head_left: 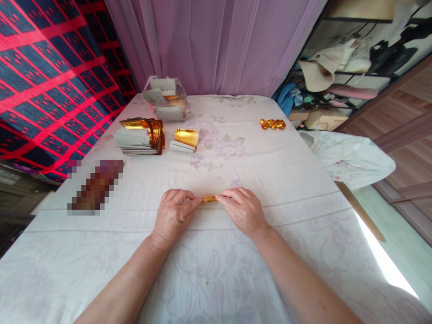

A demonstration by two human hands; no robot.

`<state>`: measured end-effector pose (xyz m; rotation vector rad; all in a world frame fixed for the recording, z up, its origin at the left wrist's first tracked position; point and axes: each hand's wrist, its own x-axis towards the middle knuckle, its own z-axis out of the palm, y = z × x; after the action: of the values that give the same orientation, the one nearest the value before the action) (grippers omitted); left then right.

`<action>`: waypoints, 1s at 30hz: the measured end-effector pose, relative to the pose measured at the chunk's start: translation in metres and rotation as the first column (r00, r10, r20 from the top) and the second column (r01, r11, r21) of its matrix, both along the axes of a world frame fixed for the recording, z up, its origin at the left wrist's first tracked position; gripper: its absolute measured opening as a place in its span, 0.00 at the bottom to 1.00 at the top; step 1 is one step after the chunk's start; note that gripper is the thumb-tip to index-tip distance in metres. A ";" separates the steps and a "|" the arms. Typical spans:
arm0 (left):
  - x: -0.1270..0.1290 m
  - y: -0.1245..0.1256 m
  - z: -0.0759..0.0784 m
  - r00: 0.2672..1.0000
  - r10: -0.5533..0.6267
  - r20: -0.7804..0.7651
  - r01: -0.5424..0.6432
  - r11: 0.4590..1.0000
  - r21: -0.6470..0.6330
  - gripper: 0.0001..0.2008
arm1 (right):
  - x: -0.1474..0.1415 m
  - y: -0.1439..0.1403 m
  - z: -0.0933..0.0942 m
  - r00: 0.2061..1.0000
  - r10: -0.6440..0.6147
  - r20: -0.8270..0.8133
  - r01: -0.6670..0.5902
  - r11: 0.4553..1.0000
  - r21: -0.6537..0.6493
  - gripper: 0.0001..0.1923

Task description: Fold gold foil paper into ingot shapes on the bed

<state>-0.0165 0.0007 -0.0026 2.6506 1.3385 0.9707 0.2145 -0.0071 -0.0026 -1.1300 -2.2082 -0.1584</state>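
Observation:
A narrow folded strip of gold foil paper (pixel 209 198) stretches between my two hands, low over the cloth-covered table. My left hand (pixel 177 213) pinches its left end, and the fingertips of my right hand (pixel 243 210) close on the right end. Only the middle of the strip shows; the fingers hide both ends. Beyond my left hand lies a small stack of gold and white paper (pixel 186 138). A bigger bundle of the same paper (pixel 140 137) sits left of that stack. Several folded gold foil pieces (pixel 272 123) rest in a row at the far right.
A clear plastic bag (pixel 167 101) with more paper stands at the table's far left. A pixelated dark flat object (pixel 97 184) lies near the left edge. Purple curtains (pixel 216 45) hang behind; shelves with hats and boxes (pixel 324 120) stand right.

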 end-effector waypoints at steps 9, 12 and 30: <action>0.002 -0.010 0.001 0.982 -0.102 -0.159 0.091 0.993 -0.075 0.11 | 0.003 -0.005 -0.005 0.996 0.055 0.070 -0.042 0.983 -0.176 0.08; 0.002 -0.011 0.003 0.985 -0.115 -0.127 0.093 0.982 -0.167 0.12 | 0.006 -0.006 -0.007 0.996 0.081 0.031 -0.071 0.968 -0.242 0.09; 0.016 -0.010 0.003 0.995 0.078 -0.060 -0.096 0.903 -0.418 0.03 | -0.029 -0.010 -0.008 0.973 -0.226 0.054 0.231 0.910 -0.344 0.12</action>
<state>-0.0009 -0.0095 -0.0001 2.3120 1.4865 0.5498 0.1856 -0.0175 -0.0103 -1.5862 -2.1623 0.1360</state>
